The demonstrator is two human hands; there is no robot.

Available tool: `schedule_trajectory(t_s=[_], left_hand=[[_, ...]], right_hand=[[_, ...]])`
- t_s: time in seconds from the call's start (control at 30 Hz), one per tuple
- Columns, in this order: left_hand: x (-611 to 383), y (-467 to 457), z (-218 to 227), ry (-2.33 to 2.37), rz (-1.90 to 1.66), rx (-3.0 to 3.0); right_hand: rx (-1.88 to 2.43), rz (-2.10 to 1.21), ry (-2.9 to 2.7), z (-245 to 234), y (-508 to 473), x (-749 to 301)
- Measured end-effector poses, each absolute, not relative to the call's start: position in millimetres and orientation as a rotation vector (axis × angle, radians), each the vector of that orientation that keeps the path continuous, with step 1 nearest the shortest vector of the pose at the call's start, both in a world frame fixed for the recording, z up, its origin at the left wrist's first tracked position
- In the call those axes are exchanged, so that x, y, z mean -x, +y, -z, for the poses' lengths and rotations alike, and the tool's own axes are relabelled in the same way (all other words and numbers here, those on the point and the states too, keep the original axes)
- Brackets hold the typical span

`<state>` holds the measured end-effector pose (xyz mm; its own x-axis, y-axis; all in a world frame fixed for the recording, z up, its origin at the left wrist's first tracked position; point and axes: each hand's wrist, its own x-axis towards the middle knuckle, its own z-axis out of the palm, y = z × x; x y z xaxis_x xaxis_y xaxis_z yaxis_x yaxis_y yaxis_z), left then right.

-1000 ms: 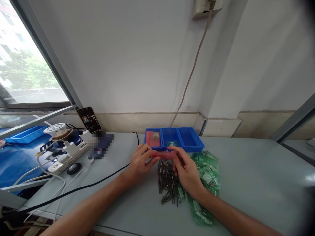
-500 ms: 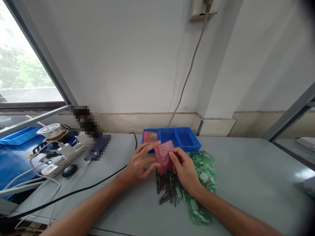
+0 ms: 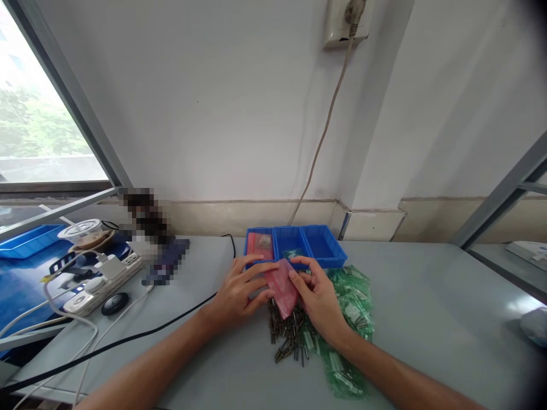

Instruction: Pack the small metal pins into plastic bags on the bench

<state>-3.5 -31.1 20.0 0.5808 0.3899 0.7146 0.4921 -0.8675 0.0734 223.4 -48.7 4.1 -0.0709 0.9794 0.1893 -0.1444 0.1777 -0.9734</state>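
Holding a pink bag (image 3: 282,289): right hand (image 3: 320,302) pinching, left hand (image 3: 238,290) spread, seemingly touching.

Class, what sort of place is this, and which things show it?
Probably a workbench in a small workshop: a blue divided tray, a pile of metal pieces and green plastic bags sit on it.

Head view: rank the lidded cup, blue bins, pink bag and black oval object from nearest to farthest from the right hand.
1. Pink bag: held in the right hand.
2. Blue bins: just beyond the hand.
3. Black oval object: well to the left.
4. Lidded cup: farther left and back.
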Motion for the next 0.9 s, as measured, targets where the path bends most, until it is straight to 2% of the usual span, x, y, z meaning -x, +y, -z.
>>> schedule_trajectory(t_s=[0.23, 0.57, 0.73, 0.9], left_hand=[[0, -30, -11, -0.982, 1.199, 2.809], [4, -11, -4, -1.305, 1.513, 2.611], [16, 8, 1, -1.399, 1.323, 2.538], [16, 11, 9, -1.346, 1.173, 2.525]], right_hand=[[0.963, -1.070, -1.259, -13, -53, -223], [0.990, -1.066, -1.282, -10, -51, -224], [1.032, -0.960, -1.419, -6, -49, -225], [1.119, -0.630, -1.819, -8, -52, -227]])
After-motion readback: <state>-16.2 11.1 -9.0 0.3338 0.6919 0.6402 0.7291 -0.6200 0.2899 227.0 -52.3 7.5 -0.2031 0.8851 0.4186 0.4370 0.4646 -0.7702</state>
